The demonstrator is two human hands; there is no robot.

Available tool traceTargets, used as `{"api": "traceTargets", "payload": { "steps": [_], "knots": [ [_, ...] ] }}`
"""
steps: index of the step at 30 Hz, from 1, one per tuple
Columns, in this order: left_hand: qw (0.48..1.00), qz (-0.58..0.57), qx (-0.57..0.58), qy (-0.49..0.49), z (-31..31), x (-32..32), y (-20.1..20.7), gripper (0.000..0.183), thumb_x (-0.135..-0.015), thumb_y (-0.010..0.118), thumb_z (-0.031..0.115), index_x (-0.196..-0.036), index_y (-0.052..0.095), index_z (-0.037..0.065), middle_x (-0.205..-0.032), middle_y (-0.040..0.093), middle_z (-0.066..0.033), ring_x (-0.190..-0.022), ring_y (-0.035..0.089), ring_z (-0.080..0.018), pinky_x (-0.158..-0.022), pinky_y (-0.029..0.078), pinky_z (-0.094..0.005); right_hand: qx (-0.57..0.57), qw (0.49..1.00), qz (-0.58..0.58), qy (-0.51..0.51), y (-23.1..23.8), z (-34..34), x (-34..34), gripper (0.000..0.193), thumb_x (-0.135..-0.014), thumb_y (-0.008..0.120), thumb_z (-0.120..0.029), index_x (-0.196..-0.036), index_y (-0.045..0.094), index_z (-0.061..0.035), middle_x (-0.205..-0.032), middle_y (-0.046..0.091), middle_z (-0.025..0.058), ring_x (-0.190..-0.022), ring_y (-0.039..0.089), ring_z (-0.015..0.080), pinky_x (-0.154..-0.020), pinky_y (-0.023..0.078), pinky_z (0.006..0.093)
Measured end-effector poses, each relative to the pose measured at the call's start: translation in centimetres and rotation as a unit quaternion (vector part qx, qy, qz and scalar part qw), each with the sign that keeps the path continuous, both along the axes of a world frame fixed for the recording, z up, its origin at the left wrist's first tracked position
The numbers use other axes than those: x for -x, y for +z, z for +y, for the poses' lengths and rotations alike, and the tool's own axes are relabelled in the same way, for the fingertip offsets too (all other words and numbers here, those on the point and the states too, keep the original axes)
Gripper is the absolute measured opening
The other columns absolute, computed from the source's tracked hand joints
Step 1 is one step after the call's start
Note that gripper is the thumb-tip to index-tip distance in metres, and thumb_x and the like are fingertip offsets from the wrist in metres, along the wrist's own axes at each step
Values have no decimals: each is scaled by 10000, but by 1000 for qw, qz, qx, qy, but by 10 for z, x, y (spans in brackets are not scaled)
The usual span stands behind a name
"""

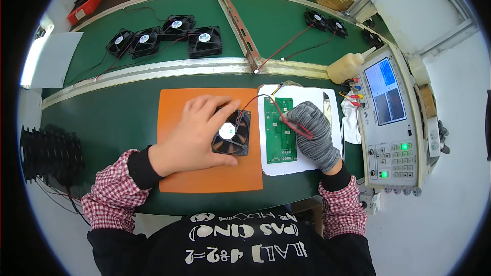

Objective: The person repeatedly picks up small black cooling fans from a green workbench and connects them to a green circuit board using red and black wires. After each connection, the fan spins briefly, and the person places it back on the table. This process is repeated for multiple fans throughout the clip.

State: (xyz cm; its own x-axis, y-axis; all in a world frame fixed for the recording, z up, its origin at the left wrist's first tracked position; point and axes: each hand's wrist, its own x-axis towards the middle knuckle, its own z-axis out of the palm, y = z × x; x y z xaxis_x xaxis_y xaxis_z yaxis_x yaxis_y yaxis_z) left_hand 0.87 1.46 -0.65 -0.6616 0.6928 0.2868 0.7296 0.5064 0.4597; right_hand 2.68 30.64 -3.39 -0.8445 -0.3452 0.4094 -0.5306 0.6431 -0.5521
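A black square cooling fan with a white round label lies on an orange mat. My bare left hand grips its frame, fingers over the far edge and thumb at the near side. The fan's red and black cable arcs right to my right hand, which wears a grey glove. That hand is closed on the cable's end over a green circuit board, and a loop of cable lies across the glove. The connector is hidden by the fingers. Under the board is a white pad.
Several more fans lie beyond the metal rail, with others at far right. Stacked fans stand at left. A test instrument with a lit screen and a cream bottle stand at right.
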Motion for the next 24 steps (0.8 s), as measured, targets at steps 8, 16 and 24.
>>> {"api": "traceTargets", "payload": {
  "steps": [8, 16, 24],
  "knots": [
    [936, 351, -11, -4, -7, -30, 48, 556, -851, 627, 471, -1196, 593, 36, -1128, 630, -113, -973, 579, -256, -838, 439, -385, 72, 995, -72, -11, -14, 5, 5, 205, -768, 661, 21, -941, 680, -88, -896, 629, 98, -901, 610, 292, -810, 501, 392],
    [523, -740, -322, -276, -20, -57, 75, 448, -899, 587, 419, -1147, 595, 45, -1070, 652, -145, -898, 619, -267, -750, 499, -339, 57, 997, -59, -3, -10, 10, 2, 214, -739, 666, 42, -916, 697, -74, -940, 608, 93, -939, 590, 276, -861, 494, 377],
    [761, -533, -335, -156, -15, -61, 79, 419, -894, 620, 325, -1161, 581, 5, -1030, 643, -175, -848, 631, -310, -766, 517, -395, 73, 997, -1, 23, -12, 9, 2, 185, -735, 674, 26, -886, 698, -78, -884, 635, 68, -929, 606, 263, -837, 500, 372]
  ]
}}
